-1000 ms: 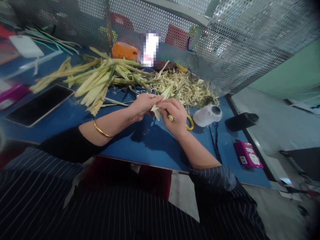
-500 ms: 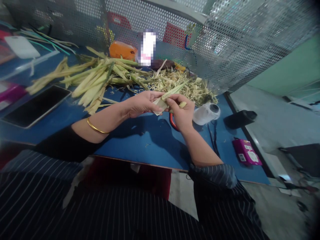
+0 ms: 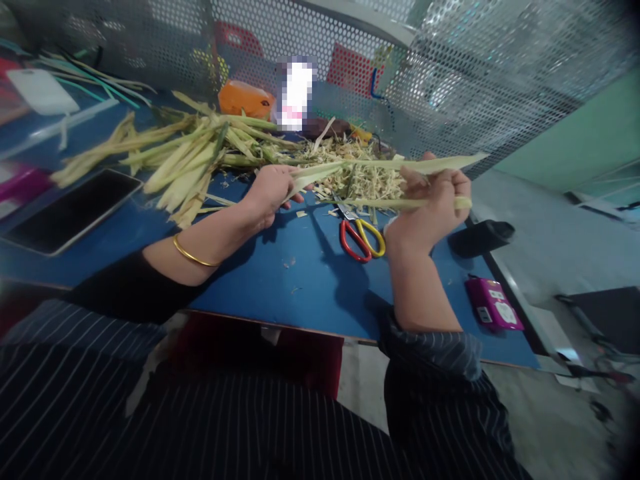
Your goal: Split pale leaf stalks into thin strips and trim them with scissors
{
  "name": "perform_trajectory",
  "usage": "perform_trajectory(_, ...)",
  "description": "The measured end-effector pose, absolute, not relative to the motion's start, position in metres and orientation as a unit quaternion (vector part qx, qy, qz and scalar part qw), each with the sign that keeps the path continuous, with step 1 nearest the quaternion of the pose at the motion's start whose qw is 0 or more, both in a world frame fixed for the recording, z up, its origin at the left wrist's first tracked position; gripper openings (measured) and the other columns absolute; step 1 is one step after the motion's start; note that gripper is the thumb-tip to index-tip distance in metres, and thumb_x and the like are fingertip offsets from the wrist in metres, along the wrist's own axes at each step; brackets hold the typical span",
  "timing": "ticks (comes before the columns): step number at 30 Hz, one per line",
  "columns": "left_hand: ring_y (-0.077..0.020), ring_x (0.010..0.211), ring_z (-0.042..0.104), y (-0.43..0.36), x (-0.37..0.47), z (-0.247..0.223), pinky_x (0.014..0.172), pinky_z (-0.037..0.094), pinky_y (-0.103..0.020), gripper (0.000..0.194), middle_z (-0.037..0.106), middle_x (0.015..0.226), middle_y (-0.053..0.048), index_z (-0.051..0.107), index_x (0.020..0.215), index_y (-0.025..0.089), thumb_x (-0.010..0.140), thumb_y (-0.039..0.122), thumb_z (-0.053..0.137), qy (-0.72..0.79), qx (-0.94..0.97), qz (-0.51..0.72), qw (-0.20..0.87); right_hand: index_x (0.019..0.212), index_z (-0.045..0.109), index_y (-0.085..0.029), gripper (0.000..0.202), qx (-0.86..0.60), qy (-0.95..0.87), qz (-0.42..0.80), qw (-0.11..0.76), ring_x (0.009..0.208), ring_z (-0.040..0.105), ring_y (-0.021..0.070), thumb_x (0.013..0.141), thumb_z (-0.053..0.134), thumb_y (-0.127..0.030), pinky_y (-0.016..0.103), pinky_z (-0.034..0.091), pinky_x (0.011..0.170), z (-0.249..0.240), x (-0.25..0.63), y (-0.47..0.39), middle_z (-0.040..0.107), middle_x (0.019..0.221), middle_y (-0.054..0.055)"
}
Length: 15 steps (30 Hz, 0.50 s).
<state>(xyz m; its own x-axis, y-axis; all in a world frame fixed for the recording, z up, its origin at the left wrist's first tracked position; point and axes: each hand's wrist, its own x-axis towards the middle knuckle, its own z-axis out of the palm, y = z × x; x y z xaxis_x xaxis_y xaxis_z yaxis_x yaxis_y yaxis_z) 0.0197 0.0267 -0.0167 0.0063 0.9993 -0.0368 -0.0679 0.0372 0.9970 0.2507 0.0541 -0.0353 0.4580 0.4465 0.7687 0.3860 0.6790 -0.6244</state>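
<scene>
A long pale-green corn husk strip [image 3: 370, 164] stretches between my hands above the table. My left hand [image 3: 273, 190] is closed on its left end. Farther right, my right hand [image 3: 435, 200] grips the strip near its pointed tip, and a second, narrower husk piece [image 3: 377, 203] also runs from its fingers. Scissors [image 3: 357, 233] with one red and one yellow handle lie on the table between the hands. Behind them spreads a heap of husk scraps [image 3: 330, 157]. A pile of whole husks [image 3: 185, 150] lies to the left.
On the blue table [image 3: 280, 287] a dark-screened phone [image 3: 73, 212] lies left and a purple packet [image 3: 494, 303] right. A black cylinder [image 3: 481, 238] is near the right edge. An orange packet [image 3: 245, 100] stands before the perforated metal screen [image 3: 440, 87].
My hands have moved apart, the right one going far to the right, and the husk strip now spans between them. The scissors have come into fuller view.
</scene>
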Motion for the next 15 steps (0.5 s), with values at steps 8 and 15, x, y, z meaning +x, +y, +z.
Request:
perform_trajectory(8,-0.0069,0.055,0.044,0.038,0.000,-0.003,0.047,0.021,-0.025,0.016,0.065,0.077,0.002,0.061,0.085,0.016,0.081,0.010,0.047,0.500,0.434,0.609,0.438,0.105,0.048,-0.023,0.035,-0.394,-0.549,-0.036,0.736,0.083,0.071,0.0247,0.096,0.032,-0.053,0.033,0.050,0.054,-0.037,0.262,0.063,0.069,0.095,0.013)
perform_trajectory(15,-0.0089,0.069,0.041,0.056,-0.017,-0.006,0.061,0.024,-0.027,0.008,0.055,0.067,0.005,0.058,0.086,0.020,0.090,0.021,0.050,0.541,0.439,0.600,0.393,0.094,0.044,-0.023,0.016,-0.344,-0.582,-0.050,0.735,0.084,0.070,0.0227,0.098,0.038,-0.037,0.037,0.054,0.065,-0.019,0.228,0.025,0.066,0.098,0.013)
